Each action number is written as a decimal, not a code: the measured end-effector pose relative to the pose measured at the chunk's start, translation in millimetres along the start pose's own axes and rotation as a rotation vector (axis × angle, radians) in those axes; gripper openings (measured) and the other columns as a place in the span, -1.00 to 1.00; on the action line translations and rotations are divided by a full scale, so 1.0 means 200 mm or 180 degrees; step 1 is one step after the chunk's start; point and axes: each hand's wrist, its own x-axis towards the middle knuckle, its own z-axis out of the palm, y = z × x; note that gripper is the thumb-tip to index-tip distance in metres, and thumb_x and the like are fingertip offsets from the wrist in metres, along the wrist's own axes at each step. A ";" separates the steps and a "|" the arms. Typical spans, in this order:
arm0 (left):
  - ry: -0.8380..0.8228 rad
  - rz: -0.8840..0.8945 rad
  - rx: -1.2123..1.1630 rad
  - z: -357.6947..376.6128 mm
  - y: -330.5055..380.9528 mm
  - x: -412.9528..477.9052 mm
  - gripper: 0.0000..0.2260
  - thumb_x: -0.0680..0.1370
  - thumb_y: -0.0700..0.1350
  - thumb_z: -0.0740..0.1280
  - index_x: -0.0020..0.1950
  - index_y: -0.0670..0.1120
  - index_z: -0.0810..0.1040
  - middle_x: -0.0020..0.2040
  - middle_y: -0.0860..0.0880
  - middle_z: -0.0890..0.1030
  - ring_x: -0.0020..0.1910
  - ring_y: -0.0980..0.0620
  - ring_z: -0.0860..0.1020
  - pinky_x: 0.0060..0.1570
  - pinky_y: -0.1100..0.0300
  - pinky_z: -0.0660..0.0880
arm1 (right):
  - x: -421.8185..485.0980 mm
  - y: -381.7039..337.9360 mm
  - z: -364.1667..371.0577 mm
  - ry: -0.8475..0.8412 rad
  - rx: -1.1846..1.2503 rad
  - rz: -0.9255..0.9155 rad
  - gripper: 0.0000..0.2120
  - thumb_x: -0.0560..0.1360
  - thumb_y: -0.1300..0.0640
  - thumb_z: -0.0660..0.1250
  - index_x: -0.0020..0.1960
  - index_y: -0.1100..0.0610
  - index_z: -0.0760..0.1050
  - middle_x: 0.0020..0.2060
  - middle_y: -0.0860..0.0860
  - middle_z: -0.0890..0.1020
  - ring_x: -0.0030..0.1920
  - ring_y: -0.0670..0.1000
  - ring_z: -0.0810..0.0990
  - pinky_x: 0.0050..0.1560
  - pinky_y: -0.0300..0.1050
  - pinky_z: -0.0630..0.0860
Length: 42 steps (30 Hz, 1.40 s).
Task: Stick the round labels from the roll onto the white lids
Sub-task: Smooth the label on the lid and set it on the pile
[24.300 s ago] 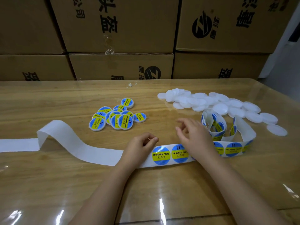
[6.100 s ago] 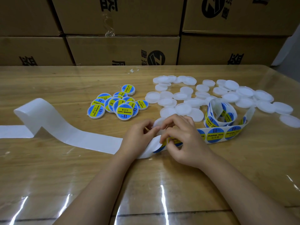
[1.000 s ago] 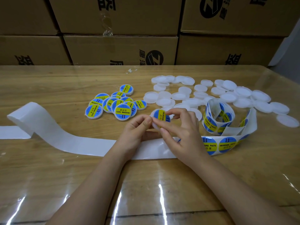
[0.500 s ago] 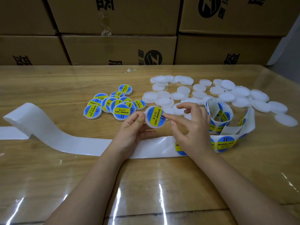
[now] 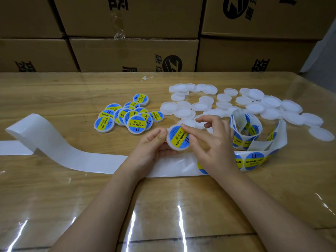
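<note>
The surface (image 5: 54, 188) was pale wood grain under a clear glossy sheet that threw back streaks of light below both forearms. Beyond the hands, stacked cardboard boxes (image 5: 134, 51) closed off the far side; their black printing was cut off by the box edges and the top of the view. A grey wall showed at the far right.

A small pale scrap (image 5: 146, 78) beyond the hands was too small to make out. The bare backing strip (image 5: 63, 151) passed under the left wrist, looped up to the left of the left hand (image 5: 152, 148) and ran out of view. The right hand (image 5: 211, 142) covered part of one label on the strip; more unpeeled labels (image 5: 253, 160) lay just right of that wrist.

The left hand gripped a labelled lid (image 5: 177, 138) by its left edge, thumb on top, fingers curled beneath and partly hidden. The right hand pinched the same lid, forefinger tip at its upper rim, thumb on the blue and yellow label, other fingers raised. The lid sat tilted between the two hands, above the strip.

Finished lids (image 5: 131, 117) lay in a heap beyond the left hand. Bare white lids (image 5: 254, 106) spread beyond and to the right of the right hand, with the coiled label roll (image 5: 245, 128) just beside its knuckles.
</note>
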 end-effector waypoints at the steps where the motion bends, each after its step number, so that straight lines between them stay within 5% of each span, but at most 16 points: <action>1: 0.0034 0.0018 -0.0012 0.00 0.00 0.00 -0.70 0.50 0.01 0.19 0.07 -0.15 0.53 -0.10 -0.03 0.69 -0.11 0.06 0.66 -0.17 0.21 0.59 | 0.00 0.00 0.00 0.0006 -0.0019 0.0015 -0.72 0.50 0.03 0.21 0.11 -0.09 0.63 0.07 0.03 0.54 0.01 0.02 0.40 0.06 0.11 0.35; 6: 0.0289 0.0149 -0.0247 -0.01 0.01 0.01 -0.76 0.49 0.00 0.21 0.02 -0.10 0.55 -0.13 0.01 0.69 -0.19 0.10 0.66 -0.27 0.25 0.58 | 0.00 0.00 0.00 0.0058 -0.0006 0.0021 -0.73 0.48 0.05 0.22 0.08 -0.08 0.64 0.05 0.03 0.56 -0.01 0.07 0.45 0.06 0.01 0.30; 9: 0.0393 0.0203 -0.0302 -0.02 0.02 0.01 -0.74 0.50 0.00 0.20 0.08 -0.09 0.54 -0.08 0.00 0.70 -0.17 0.09 0.67 -0.28 0.26 0.57 | -0.01 -0.02 0.00 0.0039 0.0107 -0.0030 -0.72 0.45 0.07 0.22 0.04 -0.06 0.66 0.04 0.04 0.56 -0.01 0.03 0.44 0.03 0.14 0.37; 24: -0.0021 -0.0002 0.0053 0.01 -0.01 0.00 -0.70 0.50 0.05 0.22 0.04 -0.13 0.56 -0.02 -0.15 0.67 -0.06 -0.10 0.65 -0.03 0.02 0.61 | -0.02 -0.05 0.02 -0.0157 -0.0102 -0.0197 -0.70 0.51 0.02 0.20 0.17 -0.12 0.59 0.09 0.03 0.53 0.00 0.07 0.46 0.04 0.06 0.35; 31: -0.0098 -0.0161 0.0115 0.02 0.00 0.00 -0.70 0.49 0.06 0.24 0.02 -0.14 0.52 -0.20 -0.10 0.68 -0.24 -0.06 0.68 -0.30 0.23 0.59 | -0.02 -0.04 0.04 -0.0536 0.0131 0.0422 -0.48 0.40 -0.12 0.34 0.29 0.09 0.50 -0.06 -0.04 0.60 -0.03 0.05 0.55 0.10 -0.01 0.26; 37: -0.0198 -0.0048 0.0341 0.02 -0.02 -0.01 -0.79 0.40 -0.14 0.40 0.00 -0.15 0.54 -0.18 -0.08 0.69 -0.22 -0.07 0.68 -0.26 0.26 0.56 | -0.01 -0.04 0.03 -0.0141 0.0173 0.0299 -0.71 0.49 -0.05 0.25 0.05 0.10 0.62 -0.30 -0.25 0.41 -0.23 -0.04 0.52 0.01 -0.03 0.26; 42: 0.0137 0.0061 0.0522 0.04 -0.01 0.00 -0.80 0.42 -0.06 0.35 -0.05 -0.14 0.56 -0.27 -0.04 0.67 -0.35 0.03 0.64 -0.35 0.30 0.53 | -0.02 -0.04 0.03 -0.0306 0.0285 0.0476 -0.74 0.51 0.06 0.25 0.12 0.11 0.60 -0.31 -0.20 0.46 -0.18 -0.02 0.52 0.06 -0.03 0.26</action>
